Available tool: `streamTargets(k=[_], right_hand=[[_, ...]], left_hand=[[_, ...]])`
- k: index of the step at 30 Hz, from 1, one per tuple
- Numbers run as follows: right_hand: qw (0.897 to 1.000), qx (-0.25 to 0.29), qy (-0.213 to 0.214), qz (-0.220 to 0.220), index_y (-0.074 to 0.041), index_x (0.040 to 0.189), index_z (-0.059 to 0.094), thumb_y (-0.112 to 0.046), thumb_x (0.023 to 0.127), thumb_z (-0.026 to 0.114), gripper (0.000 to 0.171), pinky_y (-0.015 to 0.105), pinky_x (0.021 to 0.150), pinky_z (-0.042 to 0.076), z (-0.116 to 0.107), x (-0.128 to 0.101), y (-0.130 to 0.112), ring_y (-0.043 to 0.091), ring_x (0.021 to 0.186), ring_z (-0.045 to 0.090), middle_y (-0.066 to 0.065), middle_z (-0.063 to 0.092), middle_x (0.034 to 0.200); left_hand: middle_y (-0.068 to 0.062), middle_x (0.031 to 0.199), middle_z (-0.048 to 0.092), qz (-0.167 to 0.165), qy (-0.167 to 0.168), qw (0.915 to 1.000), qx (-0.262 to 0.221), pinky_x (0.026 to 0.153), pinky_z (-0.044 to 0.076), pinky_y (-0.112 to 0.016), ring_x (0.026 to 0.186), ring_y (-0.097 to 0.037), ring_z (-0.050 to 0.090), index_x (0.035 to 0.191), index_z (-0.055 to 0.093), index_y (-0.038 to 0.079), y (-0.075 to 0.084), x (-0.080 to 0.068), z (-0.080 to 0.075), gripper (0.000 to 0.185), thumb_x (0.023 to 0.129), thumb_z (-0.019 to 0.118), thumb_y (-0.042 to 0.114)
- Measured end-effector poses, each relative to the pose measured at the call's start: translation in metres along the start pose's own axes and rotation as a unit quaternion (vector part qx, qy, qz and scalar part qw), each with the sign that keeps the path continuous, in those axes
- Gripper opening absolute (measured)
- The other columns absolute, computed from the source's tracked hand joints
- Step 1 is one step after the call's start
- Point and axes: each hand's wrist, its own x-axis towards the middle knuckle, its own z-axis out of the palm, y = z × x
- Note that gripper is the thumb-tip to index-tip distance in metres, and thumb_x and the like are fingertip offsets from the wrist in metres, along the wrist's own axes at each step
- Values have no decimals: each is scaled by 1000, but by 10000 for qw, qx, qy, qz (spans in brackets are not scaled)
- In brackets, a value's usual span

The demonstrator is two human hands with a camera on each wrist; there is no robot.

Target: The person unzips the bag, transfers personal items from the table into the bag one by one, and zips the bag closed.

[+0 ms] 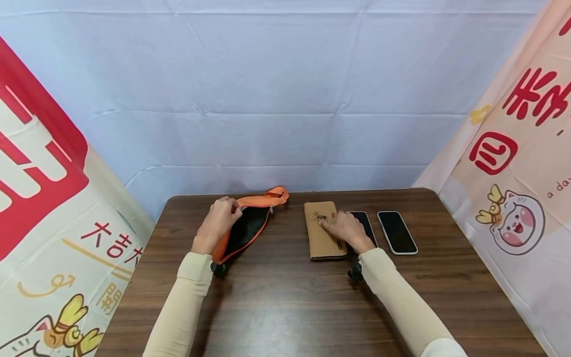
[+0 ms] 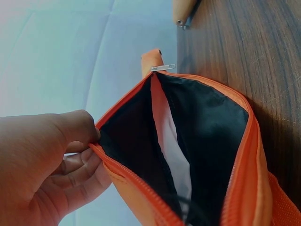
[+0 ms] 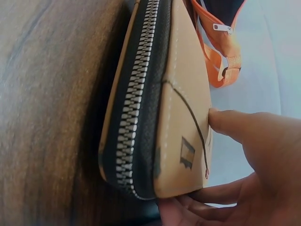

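Before you stretches a dark brown wooden table [image 1: 285, 307], its grain running side to side. Two phones lie screen-up toward its far right: a black-edged phone [image 1: 367, 224] and, just beside it on the right, a white-edged phone [image 1: 397, 232], both set lengthwise and slightly angled. A pale blue cloth [image 1: 276, 99], creased in a grid of folds, hangs behind the table. A red-and-cream banner [image 1: 49, 208] with characters and a cartoon cat flanks your left; a cream banner [image 1: 517, 163] with red characters and a pink-cheeked cat flanks your right.
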Motion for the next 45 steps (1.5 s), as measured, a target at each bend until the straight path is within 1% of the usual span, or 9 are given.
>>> streamTargets(k=[3, 6, 15, 22, 30, 39, 40, 42, 45], right_hand=[[9999, 108, -14, 39, -17, 63, 47, -58, 101, 66, 59, 30, 45, 35, -1, 0, -2, 15, 47, 43, 3, 44, 63], [9998, 187, -41, 95, -18, 61, 46, -57, 100, 67, 59, 29, 43, 33, 0, 1, -2, 13, 44, 39, -2, 36, 54], [9990, 384, -101, 218, -14, 71, 50, -54, 100, 68, 53, 31, 47, 35, 1, 3, -2, 15, 48, 41, 1, 40, 61], [9979, 500, -113, 384, -15, 69, 48, -53, 99, 70, 53, 30, 46, 34, 2, 2, -6, 14, 48, 39, 1, 40, 61], [9974, 578, -127, 404, -21, 55, 42, -53, 98, 70, 61, 29, 44, 31, 3, 5, -6, 12, 43, 34, -4, 33, 52], [9969, 653, -101, 423, -19, 55, 44, -54, 97, 71, 61, 30, 47, 34, 5, 9, -2, 14, 46, 37, 2, 40, 62], [9968, 660, -100, 447, -18, 56, 45, -54, 96, 71, 60, 30, 47, 35, 5, 9, -3, 14, 46, 37, 3, 42, 64], [9965, 681, -90, 485, -10, 70, 56, -55, 96, 72, 54, 32, 50, 37, 5, 8, -3, 17, 51, 42, 9, 48, 76], [9960, 712, -82, 527, 7, 111, 62, -56, 96, 71, 65, 36, 57, 42, 4, 7, -4, 23, 62, 50, 23, 58, 102]], left_hand=[[-13, 93, 65, -19, -12, 10000, -18, 63, 54, -32, 69, -18, 59, 94, 73, 2, 0, 0, 0, 12, 103, 65, 6], [-13, 93, 66, -19, -4, 10000, -11, 63, 54, -32, 69, -18, 58, 94, 73, 2, 1, 1, 0, 13, 103, 65, 7], [-14, 95, 66, -2, -15, 10000, -61, 65, 55, -34, 71, -19, 60, 95, 73, 1, 0, 0, 0, 12, 103, 65, 6], [-13, 94, 66, -12, 1, 10000, -11, 65, 56, -34, 71, -19, 60, 95, 73, 1, 0, 0, 1, 11, 102, 66, 5], [-13, 92, 65, -14, 16, 10000, -34, 64, 54, -33, 69, -18, 58, 94, 72, 2, -1, 0, 0, 12, 102, 65, 5], [-13, 92, 66, -17, 26, 10000, -24, 65, 55, -34, 70, -18, 59, 93, 73, 1, 1, 1, -1, 11, 101, 66, 5], [-13, 92, 66, -22, 24, 10000, -24, 65, 55, -34, 70, -18, 59, 93, 73, 1, 1, 1, -1, 11, 101, 66, 5], [-13, 92, 66, -33, 19, 10000, -27, 65, 55, -34, 70, -18, 59, 93, 73, 1, 1, 1, -1, 11, 101, 66, 5], [-13, 92, 66, -49, 14, 10000, -30, 65, 55, -34, 70, -18, 59, 93, 73, 1, 1, 1, -1, 11, 101, 66, 5]])
